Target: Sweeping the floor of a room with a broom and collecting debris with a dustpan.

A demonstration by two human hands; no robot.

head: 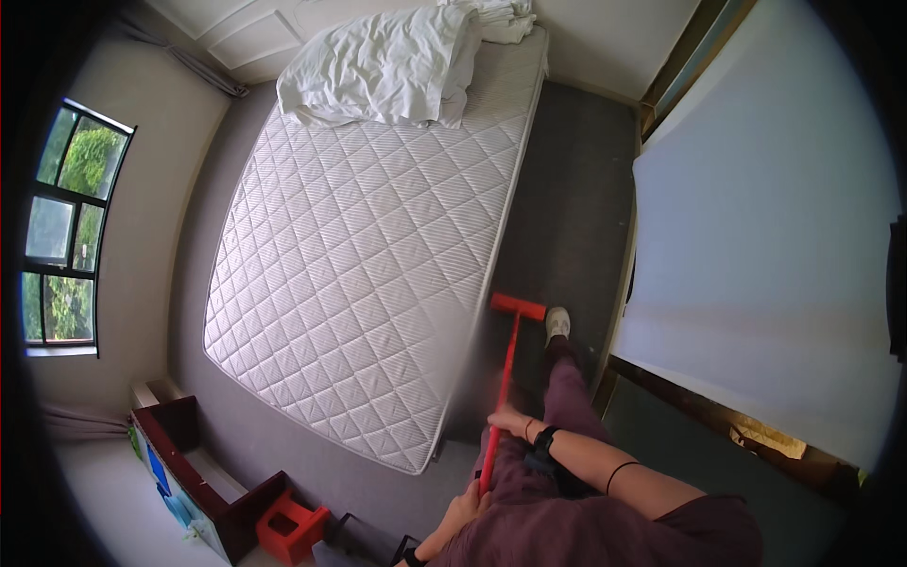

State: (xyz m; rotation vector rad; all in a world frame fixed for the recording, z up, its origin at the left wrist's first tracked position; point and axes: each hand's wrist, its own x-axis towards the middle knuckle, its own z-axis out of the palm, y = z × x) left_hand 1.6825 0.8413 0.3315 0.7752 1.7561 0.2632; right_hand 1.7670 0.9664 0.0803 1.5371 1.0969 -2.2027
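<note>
A long red-handled broom or floor brush reaches forward from my body, its red head low over the grey carpet between the bed and the right-hand wall. My right hand grips the middle of the handle, with a dark band on the wrist. Lower down, my left hand is closed around the handle near its top end. One shoe stands just right of the head. Bristles or a blade under the head cannot be made out. Beside it lies a quilted mattress.
A crumpled white duvet and folded white linens lie at the mattress's far end. A red plastic stool and a dark red open wooden unit stand lower left. A large pale panel or sheet borders the right side.
</note>
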